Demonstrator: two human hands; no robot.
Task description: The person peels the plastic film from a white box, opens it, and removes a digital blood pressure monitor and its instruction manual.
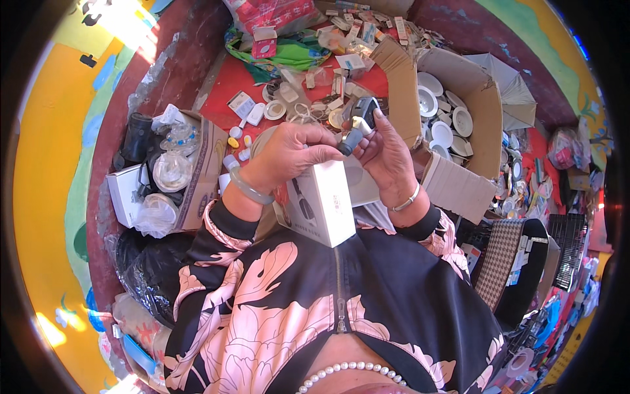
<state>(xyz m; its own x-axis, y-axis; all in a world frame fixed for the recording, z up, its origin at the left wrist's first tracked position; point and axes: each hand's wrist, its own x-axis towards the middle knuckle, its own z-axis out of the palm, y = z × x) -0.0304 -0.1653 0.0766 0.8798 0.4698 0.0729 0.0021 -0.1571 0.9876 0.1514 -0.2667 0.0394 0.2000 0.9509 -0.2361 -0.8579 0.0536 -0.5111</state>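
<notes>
In front of my chest, my right hand (392, 157) is closed around a small black-and-grey device (354, 136) with a cream-coloured middle. Its exact kind I cannot make out. The thumb and forefinger of my left hand (292, 152) pinch at the device's dark grey lower end. Below the hands, a white carton (320, 205) with a printed dark picture on its side stands tilted against my lap, between my forearms. My left forearm crosses its upper left edge. Neither hand grips the carton.
At left stands a cardboard box (211, 156) of plastic-wrapped items. An open carton (489, 98) at right holds several white round fittings. Small boxes and loose parts lie on red cloth (226, 85) ahead. A houndstooth-patterned box (500, 266) stands at lower right.
</notes>
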